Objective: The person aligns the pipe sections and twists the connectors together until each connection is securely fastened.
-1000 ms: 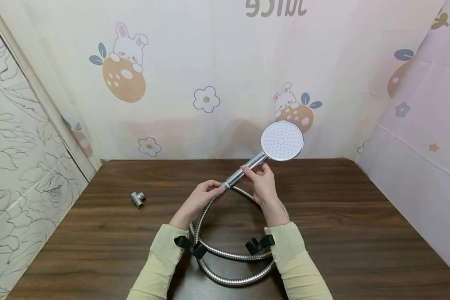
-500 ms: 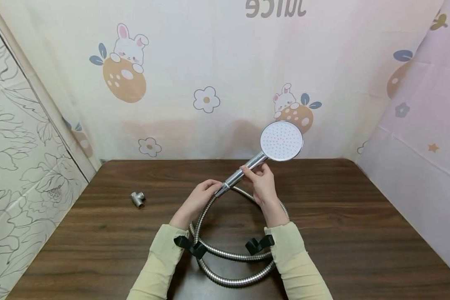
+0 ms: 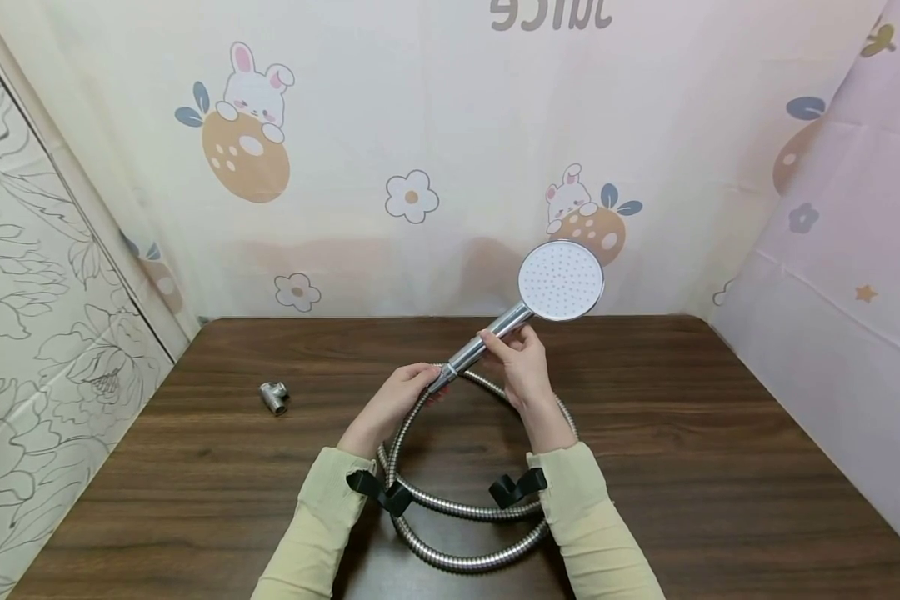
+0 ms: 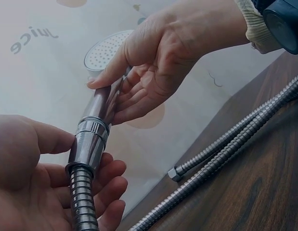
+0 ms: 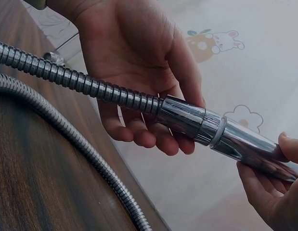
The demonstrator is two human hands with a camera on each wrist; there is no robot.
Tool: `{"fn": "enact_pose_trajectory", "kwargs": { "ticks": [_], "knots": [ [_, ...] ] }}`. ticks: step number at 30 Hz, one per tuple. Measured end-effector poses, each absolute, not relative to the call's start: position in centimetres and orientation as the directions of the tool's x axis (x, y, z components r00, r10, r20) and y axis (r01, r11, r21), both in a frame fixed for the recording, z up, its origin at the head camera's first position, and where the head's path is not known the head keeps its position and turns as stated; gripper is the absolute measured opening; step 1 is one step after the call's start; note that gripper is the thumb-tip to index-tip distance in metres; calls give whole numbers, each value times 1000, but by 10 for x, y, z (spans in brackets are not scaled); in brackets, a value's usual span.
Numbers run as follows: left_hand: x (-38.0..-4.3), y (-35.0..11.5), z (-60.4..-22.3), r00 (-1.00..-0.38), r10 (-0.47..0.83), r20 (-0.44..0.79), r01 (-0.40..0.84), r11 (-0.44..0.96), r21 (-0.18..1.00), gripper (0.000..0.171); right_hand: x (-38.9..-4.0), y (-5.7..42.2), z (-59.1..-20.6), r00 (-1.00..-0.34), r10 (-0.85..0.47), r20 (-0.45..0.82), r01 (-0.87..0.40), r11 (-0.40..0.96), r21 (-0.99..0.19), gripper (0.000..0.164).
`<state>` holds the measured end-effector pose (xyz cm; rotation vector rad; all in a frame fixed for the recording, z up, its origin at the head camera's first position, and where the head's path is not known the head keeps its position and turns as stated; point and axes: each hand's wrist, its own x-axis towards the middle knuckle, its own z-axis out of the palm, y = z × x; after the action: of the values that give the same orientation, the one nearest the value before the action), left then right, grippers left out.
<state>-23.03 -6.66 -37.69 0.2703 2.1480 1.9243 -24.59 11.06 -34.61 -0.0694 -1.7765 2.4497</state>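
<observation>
A chrome shower head [image 3: 561, 281] with a round white spray face is held raised and tilted over the table. My right hand [image 3: 523, 371] grips its handle between thumb and fingers. My left hand [image 3: 390, 404] pinches the tapered chrome hose nut [image 5: 185, 118] at the handle's lower end, thumb on the near side and fingers curled behind. In the right wrist view a pale ring [image 5: 218, 132] shows where nut and handle meet. From the nut the ribbed metal shower hose [image 3: 465, 564] loops down onto the table below my hands.
A small metal T-shaped fitting [image 3: 274, 397] lies on the left of the brown wooden table [image 3: 682, 467]. The hose's other end nut [image 4: 175, 173] shows in the left wrist view. A printed curtain [image 3: 330, 125] hangs behind the table's back edge.
My left thumb and fingers have shifted about the hose nut, the thumb drawing back from it and the fingers showing beneath it again. The right hand and shower head have stayed nearly still.
</observation>
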Motion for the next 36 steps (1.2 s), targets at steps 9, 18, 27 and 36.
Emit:
{"fn": "enact_pose_trajectory", "kwargs": {
  "ticks": [9, 18, 27, 36],
  "knots": [
    [-232, -67, -377, -960, 277, -48, -20, 104, 994, 27, -246, 111, -346, -992, 122, 22, -59, -309, -949, 22],
    [-231, -65, -377, -972, 233, 6, 21, 62, 998, 24, -246, 111, -346, -992, 118, 36, -71, -307, -949, 21],
    [-230, -64, -375, -979, 203, 16, 30, 65, 997, 33, -246, 111, -345, -992, 112, 54, -88, -319, -944, 21],
    [-228, -63, -374, -974, 203, -100, -95, 35, 995, 36, -246, 110, -347, -992, 118, 34, -70, -312, -948, 23]
  ]
}}
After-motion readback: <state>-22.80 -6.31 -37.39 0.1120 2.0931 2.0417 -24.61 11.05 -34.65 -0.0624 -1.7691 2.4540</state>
